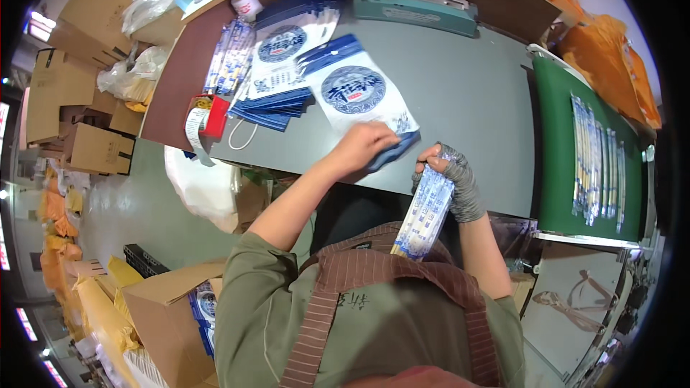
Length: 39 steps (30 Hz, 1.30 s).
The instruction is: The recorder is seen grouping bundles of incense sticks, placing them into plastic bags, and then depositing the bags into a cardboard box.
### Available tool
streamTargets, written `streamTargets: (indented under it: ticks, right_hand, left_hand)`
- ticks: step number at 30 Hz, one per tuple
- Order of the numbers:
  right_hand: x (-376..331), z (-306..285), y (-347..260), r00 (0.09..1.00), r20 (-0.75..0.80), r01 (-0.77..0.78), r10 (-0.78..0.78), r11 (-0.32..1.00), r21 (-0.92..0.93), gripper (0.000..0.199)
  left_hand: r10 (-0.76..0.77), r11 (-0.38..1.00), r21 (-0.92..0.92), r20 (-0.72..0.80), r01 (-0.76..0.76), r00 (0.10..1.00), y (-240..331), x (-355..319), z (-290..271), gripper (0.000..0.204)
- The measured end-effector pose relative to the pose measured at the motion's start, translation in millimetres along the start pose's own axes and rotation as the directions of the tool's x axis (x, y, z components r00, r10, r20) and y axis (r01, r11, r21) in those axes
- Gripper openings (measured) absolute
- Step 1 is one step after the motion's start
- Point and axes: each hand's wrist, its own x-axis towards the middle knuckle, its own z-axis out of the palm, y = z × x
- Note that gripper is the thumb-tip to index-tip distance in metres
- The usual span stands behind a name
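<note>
My left hand (363, 145) is closed at the near edge of a blue-and-white printed plastic bag (352, 90), its fingers curled over the bag's dark blue end. The bag lies slanted on the grey tabletop. Close by, my right hand (454, 176), in a grey fingerless glove, grips several long, slim blue-and-white packets (424, 219) by their top end. That bundle hangs in front of my apron, past the table's front edge. What is inside the packets I cannot make out for sure. More of the same bags (284, 43) form a pile just left of the one I touch.
A green heat sealer (417, 7) stands at the table's back. Slim packets (228, 57) and a red tape holder (210, 116) sit on the left. More packets (596, 162) lie on a green conveyor belt (557, 144) at right. Cardboard boxes (97, 151) are stacked far left.
</note>
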Motion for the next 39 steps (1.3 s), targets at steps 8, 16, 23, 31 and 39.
streamTargets:
  ticks: [8,16,23,31,39]
  right_hand:
    - [16.4,29.7,21.5,0.978,0.15,0.151,-0.147,0.988,-0.017,0.025]
    - [52.3,12.3,63.1,0.976,0.109,0.215,-0.191,0.731,-0.648,0.024]
    - [-70.1,2.2,66.9,0.975,0.209,-0.009,0.079,0.95,-0.313,0.039]
    - [-33.9,19.3,64.5,0.905,-0.045,0.078,-0.423,0.269,-0.96,0.036]
    - [-7.7,15.8,12.5,0.719,0.37,0.245,-0.589,-0.284,-0.927,0.033]
  left_hand:
    - [-0.34,0.94,-0.049,-0.026,0.339,0.94,43.3,-28.5,16.3,0.026]
    - [-0.277,0.954,-0.247,-0.519,0.169,0.808,49.2,-39.1,35.6,0.022]
    - [0.275,0.958,0.084,0.002,-0.274,0.962,87.4,-108.3,35.3,0.04]
    - [0.028,0.932,0.353,-0.291,0.081,0.956,64.5,-107.7,39.8,0.061]
    - [0.055,0.882,0.45,-0.398,0.142,0.916,65.8,-72.0,-10.4,0.038]
